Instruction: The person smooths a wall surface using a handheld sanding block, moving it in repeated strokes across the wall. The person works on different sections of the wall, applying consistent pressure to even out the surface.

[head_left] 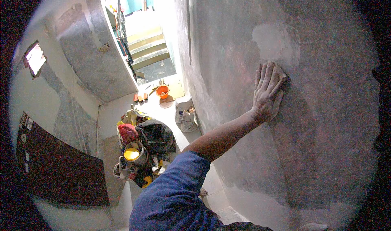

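Note:
My left hand (266, 90) reaches across to the grey plastered wall (236, 64) on the right, its fingers pointing up. Under the fingers it presses a pale, dusty sheet (280, 72), apparently folded sandpaper, flat on the wall. White dust coats the fingers and the back of the hand. Just above it is a lighter, smoother patch (273, 41). At the lower right edge, a pale, dusty shape that looks like my right hand (313, 227) is mostly cut off, so its fingers are not clear.
On the floor to the left are a bucket with a yellow inside (131, 154), a black bag (157, 135) and a red bag (127, 132). Farther off stand an orange bowl (162, 92) and a white sack (185, 113). Steps (148, 51) rise beyond the doorway. A dark brown panel (61, 165) is at left.

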A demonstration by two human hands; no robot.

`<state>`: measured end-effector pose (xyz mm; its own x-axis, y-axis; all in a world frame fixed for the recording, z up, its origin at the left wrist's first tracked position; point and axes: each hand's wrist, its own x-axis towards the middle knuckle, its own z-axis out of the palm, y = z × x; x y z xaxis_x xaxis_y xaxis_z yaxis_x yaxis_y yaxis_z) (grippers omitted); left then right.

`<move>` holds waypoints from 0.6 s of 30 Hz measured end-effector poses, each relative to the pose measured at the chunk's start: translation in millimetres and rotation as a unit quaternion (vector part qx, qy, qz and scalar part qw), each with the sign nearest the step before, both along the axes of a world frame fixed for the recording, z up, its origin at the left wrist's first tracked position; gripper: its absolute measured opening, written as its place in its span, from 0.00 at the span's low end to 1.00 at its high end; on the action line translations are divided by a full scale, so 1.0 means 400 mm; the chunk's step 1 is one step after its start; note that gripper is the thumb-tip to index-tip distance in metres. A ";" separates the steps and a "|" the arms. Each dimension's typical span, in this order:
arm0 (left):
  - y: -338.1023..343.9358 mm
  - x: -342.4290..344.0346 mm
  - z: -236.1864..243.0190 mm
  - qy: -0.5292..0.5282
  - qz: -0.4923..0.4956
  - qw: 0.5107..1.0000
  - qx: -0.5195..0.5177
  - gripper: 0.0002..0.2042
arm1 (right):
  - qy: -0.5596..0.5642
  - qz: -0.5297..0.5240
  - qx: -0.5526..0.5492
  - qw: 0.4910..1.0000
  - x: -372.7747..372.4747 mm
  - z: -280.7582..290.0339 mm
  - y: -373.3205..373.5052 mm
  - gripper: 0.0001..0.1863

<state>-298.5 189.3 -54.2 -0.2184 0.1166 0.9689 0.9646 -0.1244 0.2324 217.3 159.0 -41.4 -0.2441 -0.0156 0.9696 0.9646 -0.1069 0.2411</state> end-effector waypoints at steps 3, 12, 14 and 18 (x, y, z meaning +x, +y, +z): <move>0.005 0.000 0.004 -0.010 0.002 1.000 -0.010 0.29 | 0.026 0.029 -0.003 0.999 -0.015 -0.002 0.004 0.24; 0.006 0.050 -0.007 -0.070 0.029 0.997 -0.028 0.27 | 0.095 0.090 0.009 0.991 -0.088 0.043 -0.002 0.25; 0.009 0.059 -0.016 -0.054 0.021 0.998 -0.002 0.27 | 0.087 0.088 0.002 0.992 -0.096 0.043 -0.021 0.25; 0.016 0.066 -0.031 -0.020 0.001 0.999 0.051 0.27 | 0.047 -0.124 -0.057 0.990 -0.126 0.029 -0.039 0.26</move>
